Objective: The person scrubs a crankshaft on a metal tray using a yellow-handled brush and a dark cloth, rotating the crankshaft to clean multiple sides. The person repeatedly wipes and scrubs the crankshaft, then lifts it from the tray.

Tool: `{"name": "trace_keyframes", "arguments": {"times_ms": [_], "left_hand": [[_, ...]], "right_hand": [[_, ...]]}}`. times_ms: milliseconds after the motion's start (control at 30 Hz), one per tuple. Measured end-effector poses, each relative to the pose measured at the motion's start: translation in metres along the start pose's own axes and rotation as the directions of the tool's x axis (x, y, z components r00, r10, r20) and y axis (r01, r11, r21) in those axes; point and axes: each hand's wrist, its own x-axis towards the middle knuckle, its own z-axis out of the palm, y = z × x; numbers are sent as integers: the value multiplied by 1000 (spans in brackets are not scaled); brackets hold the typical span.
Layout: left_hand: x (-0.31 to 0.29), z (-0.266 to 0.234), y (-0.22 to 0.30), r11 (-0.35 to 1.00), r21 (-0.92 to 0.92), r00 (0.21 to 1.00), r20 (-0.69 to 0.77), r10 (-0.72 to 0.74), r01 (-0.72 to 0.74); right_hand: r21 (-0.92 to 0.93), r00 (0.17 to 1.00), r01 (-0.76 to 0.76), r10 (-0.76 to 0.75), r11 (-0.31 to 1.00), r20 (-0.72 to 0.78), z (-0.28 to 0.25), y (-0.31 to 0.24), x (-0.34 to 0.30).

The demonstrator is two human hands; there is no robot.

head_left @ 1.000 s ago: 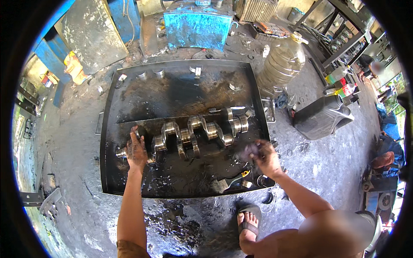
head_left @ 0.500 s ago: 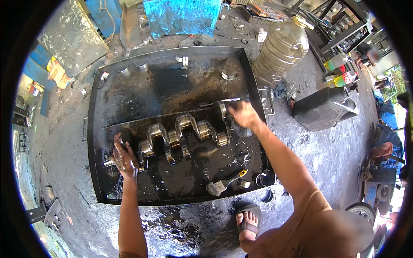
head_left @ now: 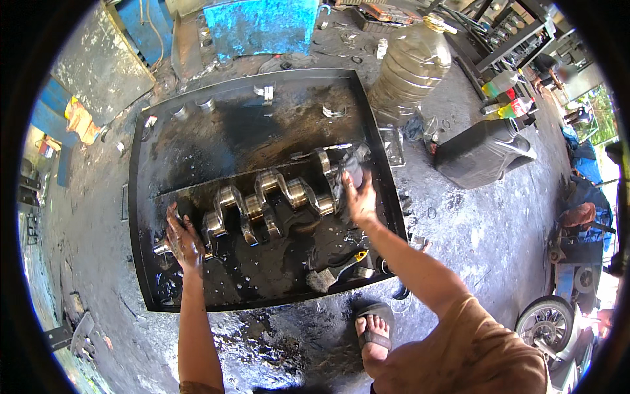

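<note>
A metal crankshaft (head_left: 269, 197) with shiny journals lies across a black, oil-stained tray (head_left: 256, 305). My left hand (head_left: 184, 240), wet with dark oil, is closed on its left end; part of that end is hidden under the palm. At the other end, my right hand (head_left: 362, 199) has a dark grey rag (head_left: 355, 161) pressed against the crankshaft, with thumb and fingers around the cloth. Nearer to me in the tray lies a brush (head_left: 338, 268) with a black and yellow handle.
Curved bearing shells (head_left: 334, 112) lie in the tray's far half. Beyond its right side stand a large clear plastic bottle (head_left: 412, 69) and a dark jerrycan (head_left: 482, 152). A blue metal box (head_left: 259, 29) is behind the tray. My sandalled foot (head_left: 374, 338) is by the near edge.
My right hand has turned, and the rag has gone from below the hand to beyond it at the crankshaft's right end. My left hand stays on the left end. The whole view has shifted slightly.
</note>
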Motion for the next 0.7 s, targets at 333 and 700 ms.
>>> {"name": "trace_keyframes", "arguments": {"times_ms": [333,700], "left_hand": [[3,-8,11,996,68,997,41,-62,59],[6,-11,15,996,78,999,27,-47,45]], "right_hand": [[404,825,-545,557,734,101,-16,-32,26],[-230,961,227,-179,946,212,-31,-139,62]]}}
